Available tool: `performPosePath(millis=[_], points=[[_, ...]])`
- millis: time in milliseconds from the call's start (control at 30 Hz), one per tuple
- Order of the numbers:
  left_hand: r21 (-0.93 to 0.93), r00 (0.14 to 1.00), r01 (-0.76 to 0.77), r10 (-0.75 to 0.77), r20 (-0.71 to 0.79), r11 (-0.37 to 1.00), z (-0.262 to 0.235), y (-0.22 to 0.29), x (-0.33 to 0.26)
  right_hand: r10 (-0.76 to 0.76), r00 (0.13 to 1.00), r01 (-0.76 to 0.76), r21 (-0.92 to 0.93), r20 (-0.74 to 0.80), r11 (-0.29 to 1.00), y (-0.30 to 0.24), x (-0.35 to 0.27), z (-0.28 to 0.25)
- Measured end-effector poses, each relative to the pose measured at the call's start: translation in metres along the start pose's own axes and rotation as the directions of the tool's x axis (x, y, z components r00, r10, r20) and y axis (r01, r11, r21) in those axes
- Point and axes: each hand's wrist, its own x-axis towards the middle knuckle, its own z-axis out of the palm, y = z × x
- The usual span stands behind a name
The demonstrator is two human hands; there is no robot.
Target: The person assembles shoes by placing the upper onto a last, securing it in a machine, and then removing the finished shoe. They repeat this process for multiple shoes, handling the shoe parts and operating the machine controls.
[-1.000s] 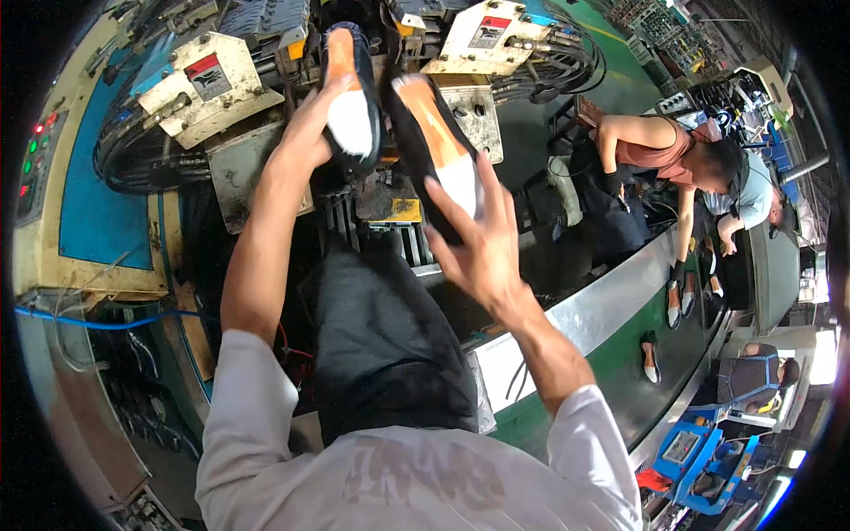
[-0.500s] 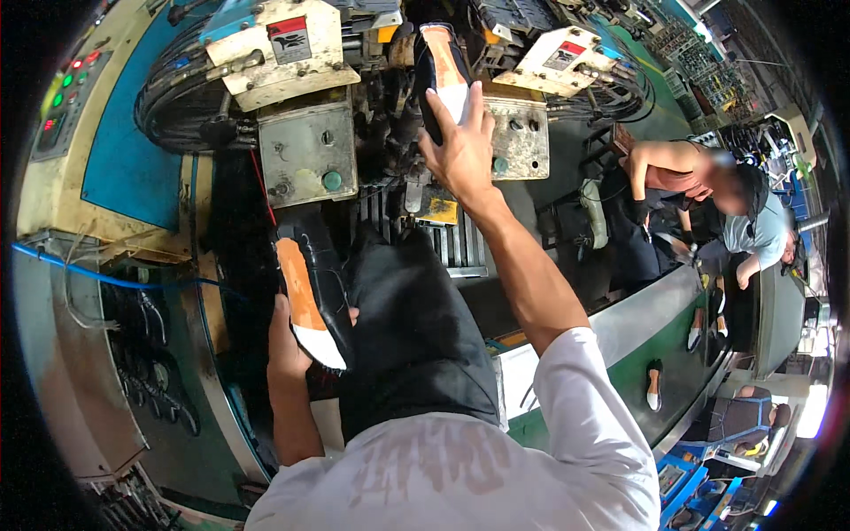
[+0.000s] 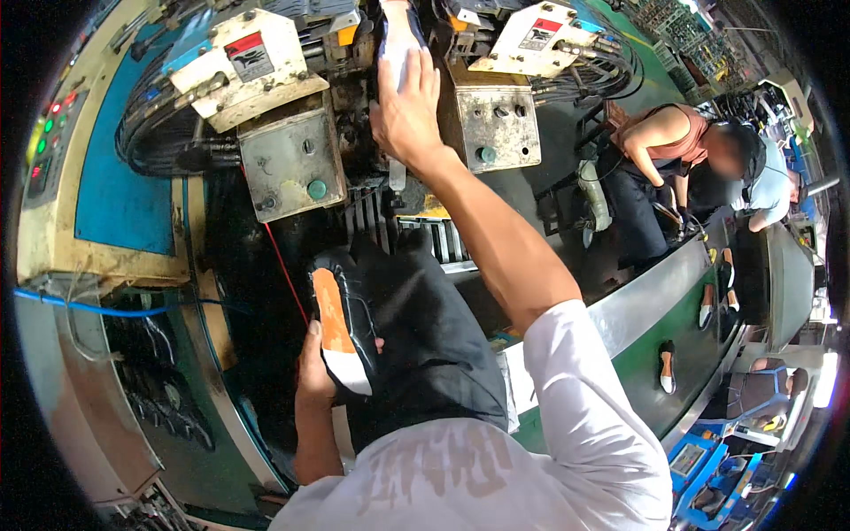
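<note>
My left hand (image 3: 314, 367) is wrapped round a black shoe (image 3: 335, 310), which lies sole up over my left thigh. Its bottom shows an orange strip and a white toe part; the fingers beneath it are mostly hidden. Ahead of me, my right arm reaches into a machine (image 3: 266, 62). There my right hand (image 3: 410, 124) grips a second shoe (image 3: 400, 40) of the same sort, its fingers over the white part and the thumb at the left side. The far end of that shoe is cut off by the upper picture edge.
Two grey control boxes (image 3: 290, 164) with green buttons flank the machine's middle. To the left stands a panel with lit buttons (image 3: 49, 133). A green conveyor (image 3: 611, 389) at the right carries several shoes; a co-worker (image 3: 660, 137) bends beside it.
My right hand has pushed its shoe farther away, into the machine. My left hand has brought the other shoe slightly right and nearer to me. My view has shifted a little.
</note>
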Motion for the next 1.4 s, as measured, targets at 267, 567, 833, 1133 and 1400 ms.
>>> performPosePath(millis=[267, 567, 833, 1133, 1400], points=[[0.154, 0.999, -0.017, 0.011, 0.039, 0.988, 0.018, 0.006, 0.029, 0.034, 0.996, -0.030, 0.039, -0.083, 0.999, 0.019, 0.078, 0.036], [0.091, 0.998, 0.048, -0.046, -0.031, 0.995, 0.034, 0.015, 0.061, 0.064, 0.991, -0.056, 0.070, -0.116, 0.996, 0.015, 0.100, 0.029], [0.065, 1.000, -0.025, 0.025, 0.008, 0.998, 0.048, 0.040, 0.032, -0.070, 0.997, 0.071, 0.294, -0.015, 0.953, 0.030, 0.039, -0.010], [0.249, 0.928, -0.320, 0.356, -0.113, 0.914, -0.018, 0.026, -0.074, -0.006, 0.541, -0.689, 0.447, 0.841, 0.571, -0.110, -0.242, -0.029], [0.579, 0.339, -0.299, 0.652, -0.679, 0.759, -0.165, -0.046, -0.257, -0.397, 0.699, 0.071, 0.495, 0.594, 0.866, -0.056, -0.332, -0.015]])
